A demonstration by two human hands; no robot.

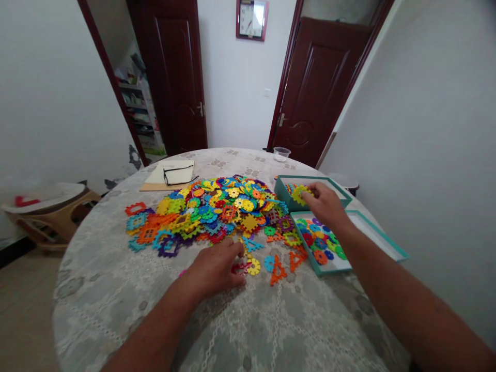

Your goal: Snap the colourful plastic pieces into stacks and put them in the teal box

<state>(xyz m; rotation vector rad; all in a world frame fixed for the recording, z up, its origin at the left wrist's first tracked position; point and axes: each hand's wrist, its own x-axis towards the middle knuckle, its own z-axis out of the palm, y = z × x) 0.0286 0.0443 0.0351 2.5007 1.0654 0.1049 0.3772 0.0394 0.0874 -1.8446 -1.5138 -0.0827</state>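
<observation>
Right grip pinches yellow plastic cog, teal oblong box beneath; likely placing, release needed. Left grip half-curled, hold unclear.

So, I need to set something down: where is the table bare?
Bare cloth: nearest you between the forearms, left of the piece pile, and between paper and clear bowl. Crowded: the pile up to the teal boxes.
</observation>
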